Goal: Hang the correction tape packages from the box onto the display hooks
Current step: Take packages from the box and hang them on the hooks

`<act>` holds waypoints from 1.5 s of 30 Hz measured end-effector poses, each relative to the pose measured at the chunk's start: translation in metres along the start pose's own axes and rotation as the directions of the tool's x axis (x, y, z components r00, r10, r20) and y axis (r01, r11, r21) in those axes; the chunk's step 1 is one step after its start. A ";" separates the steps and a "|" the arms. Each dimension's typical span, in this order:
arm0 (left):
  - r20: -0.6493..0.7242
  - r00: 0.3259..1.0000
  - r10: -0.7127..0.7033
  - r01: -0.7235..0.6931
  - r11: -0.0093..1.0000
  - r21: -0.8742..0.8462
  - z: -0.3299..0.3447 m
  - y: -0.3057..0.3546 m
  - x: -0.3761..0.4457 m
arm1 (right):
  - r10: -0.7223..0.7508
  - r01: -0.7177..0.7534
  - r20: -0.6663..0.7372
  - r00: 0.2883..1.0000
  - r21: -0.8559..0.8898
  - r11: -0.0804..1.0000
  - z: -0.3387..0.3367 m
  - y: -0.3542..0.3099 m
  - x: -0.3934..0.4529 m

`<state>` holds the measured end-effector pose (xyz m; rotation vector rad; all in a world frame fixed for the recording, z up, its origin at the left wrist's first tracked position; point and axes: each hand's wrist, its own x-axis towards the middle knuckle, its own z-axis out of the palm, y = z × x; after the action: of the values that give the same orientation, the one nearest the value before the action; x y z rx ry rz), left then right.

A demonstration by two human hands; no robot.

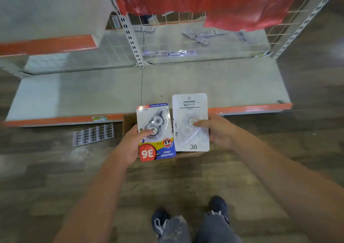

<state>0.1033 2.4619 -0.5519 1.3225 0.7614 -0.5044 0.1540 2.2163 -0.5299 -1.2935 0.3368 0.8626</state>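
My left hand [133,142] holds a colourful correction tape package [158,145] upside down, thumb on its blister. My right hand [216,131] holds a white correction tape package [189,108] upright, thumb pressed on its clear blister. Both packages sit side by side above a brown cardboard box [128,121], which they mostly hide. The wire grid back panel [186,22] of the shelf unit lies beyond, blurred; I cannot make out hooks on it.
A grey bottom shelf [93,93] with an orange edge runs across in front of me. A purple strip of hooks [93,134] lies on the wooden floor left of the box. Red plastic sheeting [232,6] hangs above. My shoes [217,207] show below.
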 end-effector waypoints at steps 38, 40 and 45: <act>0.097 0.796 0.598 -0.585 0.800 -0.132 0.066 0.314 -0.325 | -0.725 0.767 -0.312 0.614 0.018 0.642 0.123 -0.302 -0.334; 0.107 0.770 0.629 -0.614 0.776 -0.146 0.075 0.331 -0.319 | -0.749 0.783 -0.301 0.591 -0.008 0.622 0.119 -0.323 -0.328; 0.105 0.726 0.679 -0.660 0.732 -0.170 0.100 0.381 -0.297 | -0.798 0.818 -0.252 0.547 -0.040 0.574 0.096 -0.384 -0.304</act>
<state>0.1999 2.4121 -0.0704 1.3194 0.1298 0.0306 0.2081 2.1848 -0.0348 -1.2842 -0.0709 -0.1260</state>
